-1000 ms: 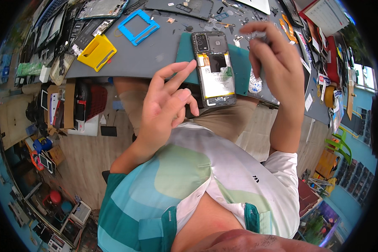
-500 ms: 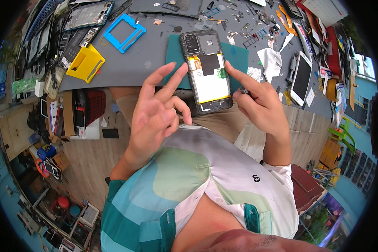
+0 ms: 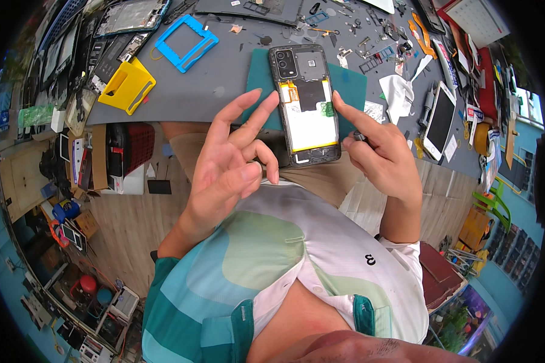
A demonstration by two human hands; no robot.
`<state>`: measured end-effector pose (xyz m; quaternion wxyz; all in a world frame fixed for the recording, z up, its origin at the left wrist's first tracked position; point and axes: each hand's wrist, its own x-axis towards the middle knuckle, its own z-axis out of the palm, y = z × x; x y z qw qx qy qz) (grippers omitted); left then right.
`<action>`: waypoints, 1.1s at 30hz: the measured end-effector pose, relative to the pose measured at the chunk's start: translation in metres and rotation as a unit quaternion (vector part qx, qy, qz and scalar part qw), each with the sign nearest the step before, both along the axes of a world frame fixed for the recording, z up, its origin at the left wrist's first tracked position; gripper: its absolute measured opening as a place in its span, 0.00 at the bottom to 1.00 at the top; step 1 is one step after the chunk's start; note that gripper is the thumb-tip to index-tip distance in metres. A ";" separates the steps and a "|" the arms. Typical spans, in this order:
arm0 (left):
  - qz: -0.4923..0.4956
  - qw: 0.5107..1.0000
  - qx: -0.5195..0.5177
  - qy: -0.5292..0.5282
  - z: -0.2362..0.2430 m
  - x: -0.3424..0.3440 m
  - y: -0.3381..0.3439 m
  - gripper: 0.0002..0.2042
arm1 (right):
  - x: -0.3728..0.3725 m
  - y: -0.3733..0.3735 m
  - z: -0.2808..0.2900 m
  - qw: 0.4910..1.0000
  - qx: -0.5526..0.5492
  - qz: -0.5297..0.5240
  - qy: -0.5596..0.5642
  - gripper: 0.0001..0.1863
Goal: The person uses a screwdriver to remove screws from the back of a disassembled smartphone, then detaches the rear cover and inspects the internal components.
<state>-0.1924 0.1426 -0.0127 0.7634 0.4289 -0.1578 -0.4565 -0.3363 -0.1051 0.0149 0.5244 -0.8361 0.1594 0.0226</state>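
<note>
Opened phone (image 3: 306, 103) lies back-side up w/ rear cover off, between the two hands, on a teal mat (image 3: 351, 85) over the grey work mat (image 3: 224, 78). Its look: black frame, camera block at the far end, dark shield plate below that, small orange flex strip at the left of the plate, then a big white battery area w/ a yellow edge along its bottom (green sticker at the right side near the right index tip).

Left hand (image 3: 233, 163): fingers spread and loose, gripping nothing; index and middle stretch toward the phone's left edge, the middle tip touching or just at it, ring and little finger curled back over the palm.

Right hand (image 3: 384, 160): index finger straight, tip pressing at the phone's right edge about mid-length; remaining fingers folded around a small dark object (image 3: 358, 137) (too hidden to say what).

Beyond the left fingertips: yellow plastic stand (image 3: 127, 85) and blue frame (image 3: 186, 41). Right of the right fingers: white phone (image 3: 440, 118) and crumpled white tissue (image 3: 398, 94).
</note>
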 end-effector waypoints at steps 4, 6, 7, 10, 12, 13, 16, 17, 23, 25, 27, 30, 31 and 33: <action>0.001 1.000 -0.003 -0.001 -0.002 -0.001 -0.001 0.48 | -0.001 -0.001 -0.001 1.000 0.000 0.000 -0.001 0.33; 0.001 1.000 -0.004 -0.001 -0.002 0.000 -0.002 0.48 | -0.002 0.000 -0.002 1.000 0.007 -0.005 -0.004 0.33; 0.002 1.000 -0.004 -0.001 -0.001 -0.001 -0.002 0.48 | -0.001 0.000 -0.001 1.000 0.005 -0.004 0.000 0.33; 0.002 1.000 -0.002 -0.003 -0.001 -0.001 -0.001 0.47 | 0.000 0.000 0.002 1.000 0.001 -0.002 0.006 0.33; 0.001 1.000 -0.001 -0.005 -0.002 -0.001 -0.001 0.47 | 0.000 0.001 0.002 1.000 0.000 0.000 0.005 0.33; 0.001 1.000 -0.001 -0.006 -0.002 -0.001 -0.001 0.47 | 0.000 0.001 0.002 1.000 -0.001 -0.001 0.006 0.33; 0.000 1.000 -0.001 -0.006 -0.003 -0.001 -0.001 0.47 | 0.000 0.001 0.003 1.000 -0.005 0.000 0.009 0.33; 0.000 1.000 -0.002 -0.006 -0.004 -0.001 -0.001 0.47 | 0.000 0.001 0.003 1.000 -0.007 0.000 0.009 0.33; -0.001 1.000 0.000 -0.008 -0.003 -0.002 -0.001 0.47 | 0.001 0.002 0.005 1.000 -0.005 0.000 0.015 0.33; 0.000 1.000 0.002 -0.010 -0.003 -0.002 -0.001 0.47 | 0.001 0.002 0.005 1.000 -0.006 0.000 0.014 0.33; 0.001 1.000 0.005 -0.010 -0.002 -0.002 -0.001 0.47 | 0.001 0.002 0.004 1.000 -0.010 0.003 0.010 0.33; 0.002 1.000 0.008 -0.011 -0.001 -0.003 -0.002 0.47 | 0.001 0.002 0.003 1.000 -0.016 0.005 0.003 0.33; 0.002 1.000 0.008 -0.010 -0.001 -0.003 -0.002 0.47 | 0.001 0.001 0.004 1.000 -0.016 0.004 0.004 0.33; 0.002 1.000 0.009 -0.009 -0.001 -0.003 -0.002 0.47 | 0.001 0.001 0.004 1.000 -0.018 0.004 0.006 0.33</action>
